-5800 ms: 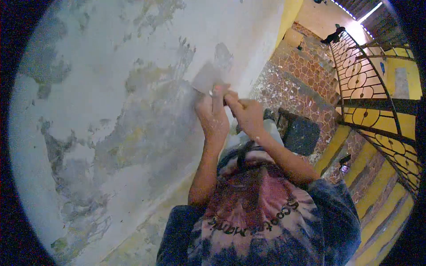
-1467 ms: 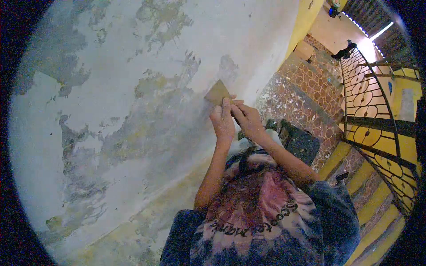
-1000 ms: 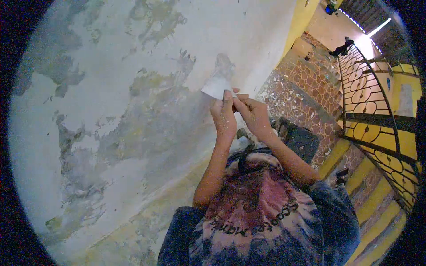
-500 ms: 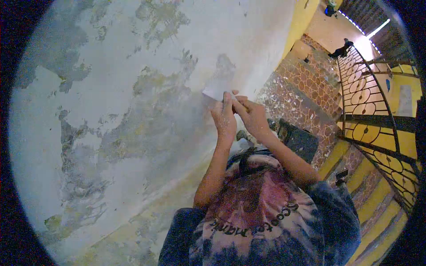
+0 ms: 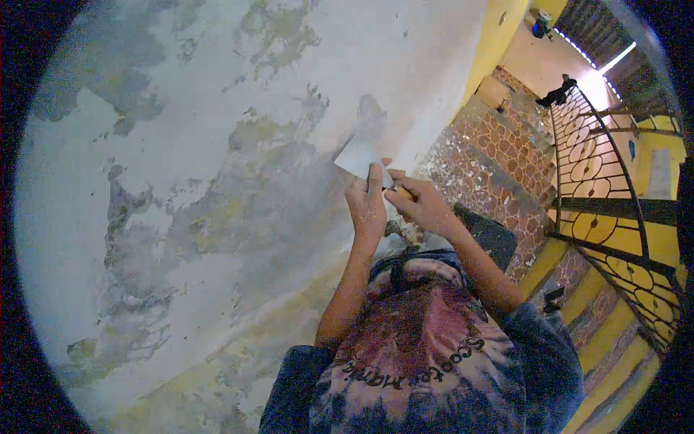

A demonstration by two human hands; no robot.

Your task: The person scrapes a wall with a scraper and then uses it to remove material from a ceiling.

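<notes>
A wide, pale scraper blade [image 5: 356, 157] lies with its edge at the patchy grey and white wall [image 5: 181, 239]. My left hand [image 5: 367, 201] grips the blade's lower part, its thumb along the face. Just to the right, my right hand [image 5: 421, 205] is closed round the scraper's handle, of which a small orange piece shows between the fingers. Both hands are close together, in front of the wall.
Stone-patterned steps [image 5: 506, 155] with white flakes go down at the right, beside a black metal railing [image 5: 600, 166]. A dark box-like object [image 5: 488, 235] is right of my right forearm. Yellow-edged steps [image 5: 578, 318] lie at the lower right.
Both hands have moved slightly down in the view with the scraper. More of the blade's face now shows, and the wall has shifted a little to the right.
</notes>
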